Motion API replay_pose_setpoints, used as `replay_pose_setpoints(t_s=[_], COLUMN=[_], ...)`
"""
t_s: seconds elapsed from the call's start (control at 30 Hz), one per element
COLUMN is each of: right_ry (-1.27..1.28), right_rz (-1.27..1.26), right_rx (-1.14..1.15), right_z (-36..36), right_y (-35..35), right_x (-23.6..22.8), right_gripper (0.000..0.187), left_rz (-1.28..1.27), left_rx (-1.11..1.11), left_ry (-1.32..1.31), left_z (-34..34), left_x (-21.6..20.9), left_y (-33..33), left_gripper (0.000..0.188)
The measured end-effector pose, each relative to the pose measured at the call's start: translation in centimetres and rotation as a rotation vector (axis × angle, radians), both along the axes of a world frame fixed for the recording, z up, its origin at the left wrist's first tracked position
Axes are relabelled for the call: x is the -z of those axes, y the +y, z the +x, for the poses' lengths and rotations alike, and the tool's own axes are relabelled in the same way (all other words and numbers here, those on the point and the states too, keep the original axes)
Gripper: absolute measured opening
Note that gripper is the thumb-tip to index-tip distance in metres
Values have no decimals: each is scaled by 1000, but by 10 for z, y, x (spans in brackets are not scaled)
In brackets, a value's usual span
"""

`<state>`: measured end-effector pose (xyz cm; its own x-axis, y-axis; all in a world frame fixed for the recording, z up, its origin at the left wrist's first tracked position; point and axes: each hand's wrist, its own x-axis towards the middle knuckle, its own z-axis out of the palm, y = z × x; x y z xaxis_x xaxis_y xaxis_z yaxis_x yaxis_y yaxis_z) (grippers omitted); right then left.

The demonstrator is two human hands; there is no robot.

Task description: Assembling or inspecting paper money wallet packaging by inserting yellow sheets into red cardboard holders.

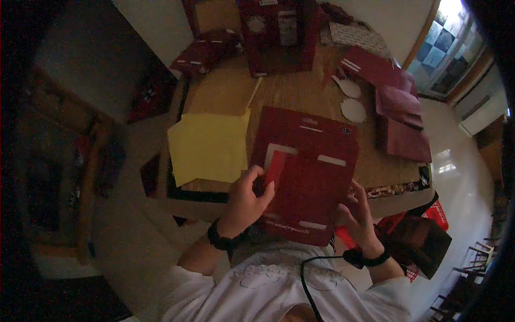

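Observation:
A dark red flat cardboard panel (316, 188) lies over the near edge of the table, in front of my body. Several pale strips run along it, and there is small printing near its ends. My left hand (248, 201) pinches a bright red strip (277, 167) between thumb and fingers, over the panel's left part beside a pale L-shaped patch (284, 147). At the panel's right edge is my right hand (358, 217), its fingers apart and slightly bent; no held thing shows in it. Something red peeks out below that hand, too hidden to name.
Yellow sheets (209, 147) lie left of the panel. Two pale scalloped cutouts (353, 110) and several dark red folded pieces (402, 137) lie to the right. A dark red box (281, 40) stands at the back. A dark box (418, 244) sits beyond the near right table edge.

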<state>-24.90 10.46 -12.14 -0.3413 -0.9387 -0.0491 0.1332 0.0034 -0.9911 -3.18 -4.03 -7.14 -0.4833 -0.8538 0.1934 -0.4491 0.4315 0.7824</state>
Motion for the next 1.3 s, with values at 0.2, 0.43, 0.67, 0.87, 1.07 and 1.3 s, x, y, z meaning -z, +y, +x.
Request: replay_pose_setpoints(t_s=[0.2, 0.43, 0.67, 0.87, 1.07, 1.3], right_ry=[-768, 824, 1351, 1139, 847, 558], right_rz=[-40, 149, -253, 205, 162, 232], right_rx=[-269, -636, -394, -334, -341, -333], right_z=[-30, -60, -64, -82, -65, -52], right_y=[-23, -101, -112, -43, -41, -45], right_x=[7, -21, 11, 42, 14, -3], right_gripper=[36, 35, 46, 59, 53, 30], left_rz=[114, 479, 777, 1114, 1203, 1216], left_rx=[-20, 185, 251, 317, 288, 159], left_ry=[87, 265, 244, 454, 451, 504], left_z=[23, 19, 6, 17, 0, -3], left_x=[6, -7, 30, 43, 32, 39], left_y=[8, -23, -41, -48, -45, -47], left_gripper=[13, 31, 46, 54, 57, 53])
